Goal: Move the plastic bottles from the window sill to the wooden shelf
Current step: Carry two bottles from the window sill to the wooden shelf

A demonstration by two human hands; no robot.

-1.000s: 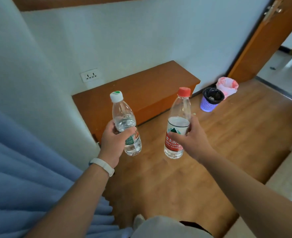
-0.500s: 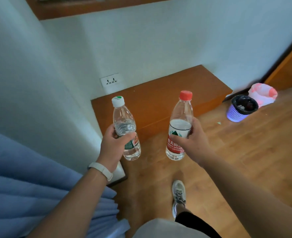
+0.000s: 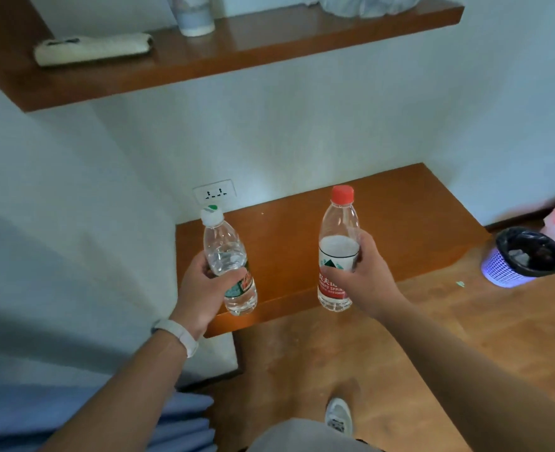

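My left hand [image 3: 204, 288] grips a clear plastic bottle with a white and green cap [image 3: 227, 256], held upright. My right hand [image 3: 364, 278] grips a taller clear bottle with a red cap and red label [image 3: 336, 243], also upright. Both bottles hang in the air above the front edge of a low wooden shelf [image 3: 416, 223] set against the white wall. A higher wooden shelf [image 3: 269, 53] runs along the wall at the top of the view.
On the upper shelf lie a white pouch [image 3: 93, 48], a pale cup [image 3: 193, 14] and a crumpled bag [image 3: 367, 4]. A wall socket [image 3: 215, 192] sits above the low shelf. A purple waste basket [image 3: 524, 259] stands on the wood floor at right. Blue curtain [image 3: 57, 402] hangs at left.
I have stepped closer to the wall; the low shelf now lies right under the bottles and the upper shelf has come into view. Both hands keep their grip.
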